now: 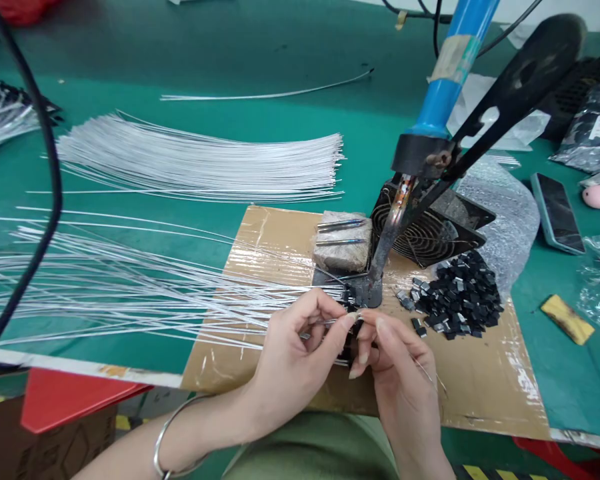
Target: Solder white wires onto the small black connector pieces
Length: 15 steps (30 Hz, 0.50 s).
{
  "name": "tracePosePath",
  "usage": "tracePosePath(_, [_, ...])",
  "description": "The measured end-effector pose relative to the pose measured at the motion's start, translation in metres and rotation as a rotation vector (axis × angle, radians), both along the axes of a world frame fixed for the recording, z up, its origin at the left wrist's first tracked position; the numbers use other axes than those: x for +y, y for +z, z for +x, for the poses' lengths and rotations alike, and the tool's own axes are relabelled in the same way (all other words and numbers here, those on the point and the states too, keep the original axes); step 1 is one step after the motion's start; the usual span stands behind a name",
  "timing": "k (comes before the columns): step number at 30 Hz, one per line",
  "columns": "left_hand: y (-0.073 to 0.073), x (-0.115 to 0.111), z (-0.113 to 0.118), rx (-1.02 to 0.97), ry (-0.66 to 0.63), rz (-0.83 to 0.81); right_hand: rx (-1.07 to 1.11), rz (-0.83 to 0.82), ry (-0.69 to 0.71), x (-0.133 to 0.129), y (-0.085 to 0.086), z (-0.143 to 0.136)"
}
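My left hand (305, 353) pinches a thin white cable near its end, just in front of the soldering stand. Close against it, my right hand (400, 367) has its fingers closed, with a thin wire (433, 377) running out past them to the right. What lies between the fingertips is too small to make out. Many white cables (180, 287) stretch from the left toward the stand, their ends by small black connectors. A soldering iron with a blue handle (440, 93) slants down over the stand's base (373, 293). Right of my hands is a pile of black connectors (463, 297).
A bundle of white cables (205, 160) lies behind on the green table. A small fan (420, 233), a block with metal tips (343, 250), a phone (557, 213) and a yellow sponge (567, 320) lie around. A black cord (53, 167) hangs at the left.
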<state>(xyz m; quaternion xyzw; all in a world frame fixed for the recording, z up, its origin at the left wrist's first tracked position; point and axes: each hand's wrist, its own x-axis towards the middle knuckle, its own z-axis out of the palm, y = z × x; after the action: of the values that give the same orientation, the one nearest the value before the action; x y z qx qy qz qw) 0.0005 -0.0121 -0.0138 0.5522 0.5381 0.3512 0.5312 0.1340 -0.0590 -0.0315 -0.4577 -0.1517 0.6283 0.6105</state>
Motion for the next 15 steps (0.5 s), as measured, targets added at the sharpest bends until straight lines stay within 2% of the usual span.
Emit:
tracePosePath(7, [-0.001, -0.0008, -0.0002, -0.043, 0.006, -0.022, -0.074, 0.0, 0.015, 0.0, -0.003, -0.0001])
tracePosePath(15, [-0.0007, -0.0014, -0.0009, -0.026, -0.044, 0.009, -0.075, 0.014, 0.03, -0.0015, -0.0021, 0.0023])
